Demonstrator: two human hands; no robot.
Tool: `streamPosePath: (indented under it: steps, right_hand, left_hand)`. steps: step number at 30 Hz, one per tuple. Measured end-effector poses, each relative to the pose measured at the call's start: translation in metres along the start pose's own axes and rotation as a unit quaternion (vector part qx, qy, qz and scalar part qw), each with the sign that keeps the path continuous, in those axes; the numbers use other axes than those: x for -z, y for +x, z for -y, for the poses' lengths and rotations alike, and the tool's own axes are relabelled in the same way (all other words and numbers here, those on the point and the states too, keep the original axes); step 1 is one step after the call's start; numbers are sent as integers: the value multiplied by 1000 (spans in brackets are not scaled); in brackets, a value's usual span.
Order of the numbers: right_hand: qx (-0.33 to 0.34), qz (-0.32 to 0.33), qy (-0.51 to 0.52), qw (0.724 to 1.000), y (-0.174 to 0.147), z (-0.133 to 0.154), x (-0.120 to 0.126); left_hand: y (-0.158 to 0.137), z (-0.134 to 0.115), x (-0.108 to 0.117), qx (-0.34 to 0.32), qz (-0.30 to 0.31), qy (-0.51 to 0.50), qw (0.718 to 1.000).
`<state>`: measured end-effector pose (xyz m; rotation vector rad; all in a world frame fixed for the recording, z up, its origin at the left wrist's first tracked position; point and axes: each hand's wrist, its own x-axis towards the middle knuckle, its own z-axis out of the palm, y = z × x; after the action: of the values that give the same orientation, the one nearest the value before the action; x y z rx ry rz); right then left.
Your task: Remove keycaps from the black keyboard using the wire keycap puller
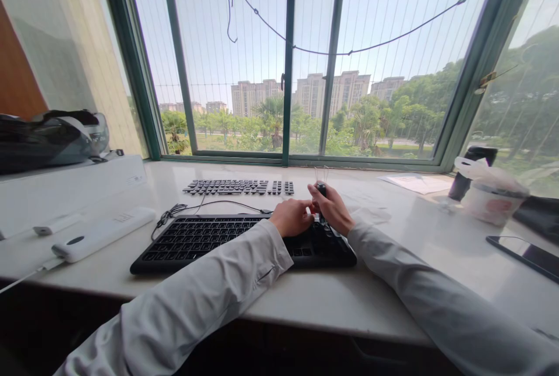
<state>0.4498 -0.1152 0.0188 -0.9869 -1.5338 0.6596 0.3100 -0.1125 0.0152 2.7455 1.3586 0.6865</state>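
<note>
A black keyboard [196, 242] with its keycaps off lies on the white counter, its bare key sockets facing up. Above its right end, my right hand [334, 207] is closed around a black-handled keycap puller [322, 190], held upright with thin wire loops sticking out at the top. My left hand [292, 217] rests over the keyboard beside the puller. Its fingers are pinched together near a small red-orange spot, and what they hold is hidden. Behind the keyboard, loose black keycaps [225, 187] are laid out in rows on the counter.
A coiled cable [170, 213] runs behind the keyboard. On the left are a white power bank [102, 233] and a white box [87, 190] with a dark bag [48, 137] on it. Papers [417, 183], a plastic tub [493, 198] and a phone [528, 256] lie to the right.
</note>
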Motion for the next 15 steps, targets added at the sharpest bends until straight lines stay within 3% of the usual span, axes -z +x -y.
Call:
streamPosePath:
  steps: [15]
  right_hand:
    - [18,-32,-83,996,2,0,-4]
  left_hand:
    - [1,2,-1,3,13,4,1000]
